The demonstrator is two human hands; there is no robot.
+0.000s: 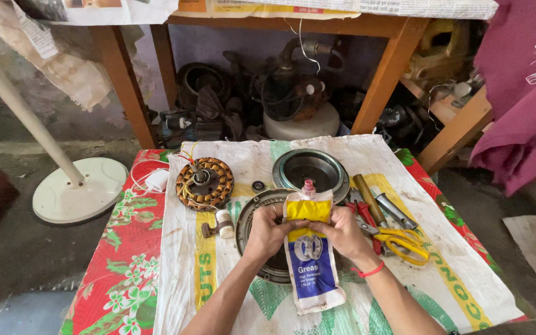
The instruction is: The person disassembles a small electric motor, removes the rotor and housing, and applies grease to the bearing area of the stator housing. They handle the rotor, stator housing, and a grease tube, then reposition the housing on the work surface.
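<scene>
Both hands pinching a yellow-and-blue grease pouch (pixel 310 248) upright over a round metal cover (pixel 250 236), left hand (pixel 268 232) at nine o'clock, right hand (pixel 343 234) at three, fingers clenched on its upper half, red nozzle at twelve, yellow-handled scissors (pixel 401 241) beside the right hand.

Grease pouch (pixel 310 248): soft plastic, yellow top, blue lower panel, white edges; pink nozzle cap shut, pointing up; held upright above round metal motor cover (pixel 262 214).
</scene>
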